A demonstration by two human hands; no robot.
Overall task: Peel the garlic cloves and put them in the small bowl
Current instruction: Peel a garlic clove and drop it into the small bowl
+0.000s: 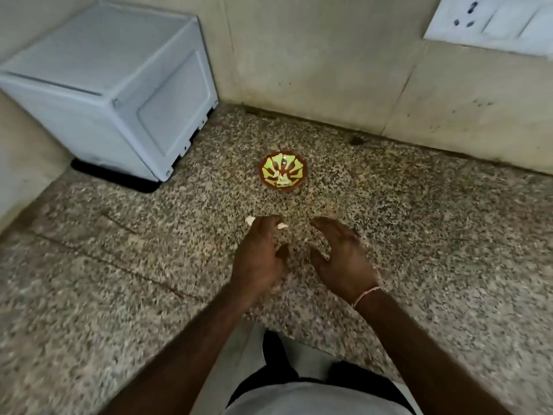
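Note:
A small bowl (282, 170) with a red and yellow-green pattern stands on the speckled stone counter (419, 235), a short way beyond my hands. Something pale lies inside it. Two whitish garlic cloves lie on the counter at my left fingertips, one clove (250, 219) on their left and another clove (282, 226) on their right. My left hand (258, 259) hovers over them with fingers bent downward and the thumb held apart, gripping nothing that I can see. My right hand (341, 259) is beside it, fingers loosely curved and holding nothing. The picture is blurred.
A white boxy appliance (113, 85) sits at the back left of the counter. A tiled wall (329, 70) runs along the back, with a switch and socket plate (493, 22) at the upper right. The counter's front edge (314, 342) is just before my body.

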